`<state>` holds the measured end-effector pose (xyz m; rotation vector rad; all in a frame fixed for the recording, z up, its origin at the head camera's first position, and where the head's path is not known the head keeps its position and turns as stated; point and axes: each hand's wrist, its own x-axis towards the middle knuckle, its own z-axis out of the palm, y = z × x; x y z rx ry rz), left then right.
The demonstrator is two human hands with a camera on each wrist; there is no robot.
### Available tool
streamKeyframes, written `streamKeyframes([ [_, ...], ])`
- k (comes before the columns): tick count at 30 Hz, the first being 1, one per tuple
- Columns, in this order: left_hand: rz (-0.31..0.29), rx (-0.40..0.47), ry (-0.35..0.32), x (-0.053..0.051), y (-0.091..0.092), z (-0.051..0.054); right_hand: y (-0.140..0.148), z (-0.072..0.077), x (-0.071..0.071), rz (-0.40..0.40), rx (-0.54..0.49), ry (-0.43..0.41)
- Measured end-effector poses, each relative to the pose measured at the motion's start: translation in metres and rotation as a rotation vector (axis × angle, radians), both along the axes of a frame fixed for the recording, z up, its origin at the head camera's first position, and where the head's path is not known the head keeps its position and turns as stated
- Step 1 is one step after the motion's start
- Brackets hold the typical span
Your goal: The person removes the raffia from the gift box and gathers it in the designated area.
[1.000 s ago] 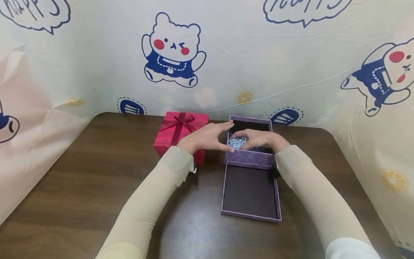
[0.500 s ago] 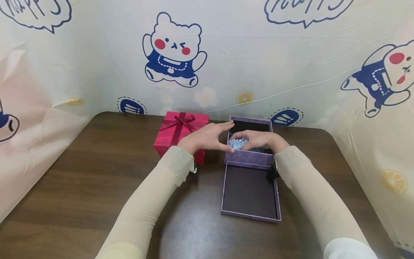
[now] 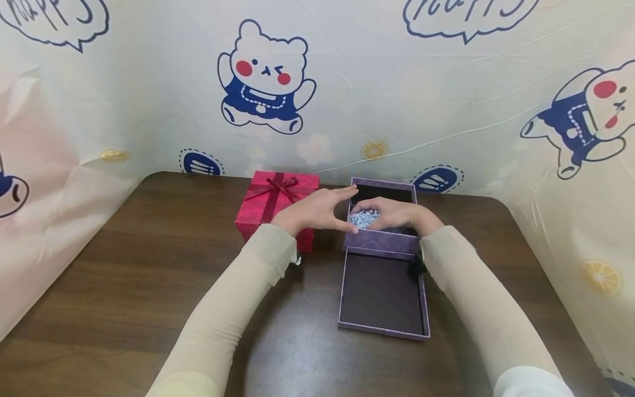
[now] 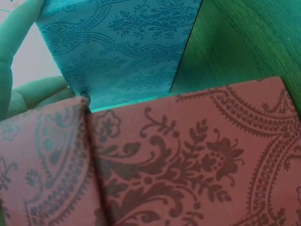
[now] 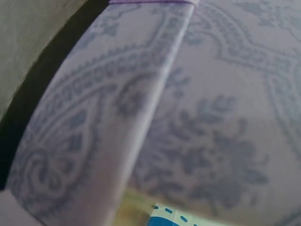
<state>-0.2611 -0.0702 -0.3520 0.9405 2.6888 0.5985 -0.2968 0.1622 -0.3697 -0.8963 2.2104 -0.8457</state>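
A purple box [image 3: 379,241] stands uncovered towards the back of the table, pale blue shredded paper [image 3: 364,219] inside. My left hand [image 3: 318,210], thumb and fingers spread, rests its fingertips at the box's left side. In the left wrist view, fingers [image 4: 42,92] touch the patterned box [image 4: 120,52], which looks blue there. My right hand [image 3: 399,214] reaches into the box from the right, with fingers and thumb curved round some of the shredded paper. The right wrist view shows a patterned box wall [image 5: 202,122] close up, without the right hand.
A red gift box [image 3: 253,212] with a dark red ribbon bow stands left of the purple box, beneath my left wrist; its side [image 4: 188,155] fills the lower left wrist view. An upturned purple lid [image 3: 384,292] lies in front. A printed sheet [image 3: 347,99] hangs behind the table.
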Motion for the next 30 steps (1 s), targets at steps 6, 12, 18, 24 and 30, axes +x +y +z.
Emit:
streamKeyframes([
  [6, -0.003, 0.008, 0.010, 0.000, 0.001, 0.000, 0.003, 0.004, 0.004, -0.003, 0.024, 0.080],
  [12, -0.002, 0.008, 0.015, -0.001, 0.002, -0.002, 0.007, 0.008, 0.007, 0.002, 0.012, 0.160],
  [18, 0.008, 0.002, 0.002, -0.001, 0.001, -0.002, 0.012, 0.016, 0.012, -0.014, -0.011, 0.220],
  [24, 0.018, -0.007, -0.004, 0.000, 0.000, -0.002, 0.017, 0.021, 0.017, -0.072, 0.016, 0.233],
  [30, 0.010, -0.002, 0.009, 0.000, 0.000, -0.002, 0.023, 0.026, 0.020, -0.128, -0.006, 0.250],
])
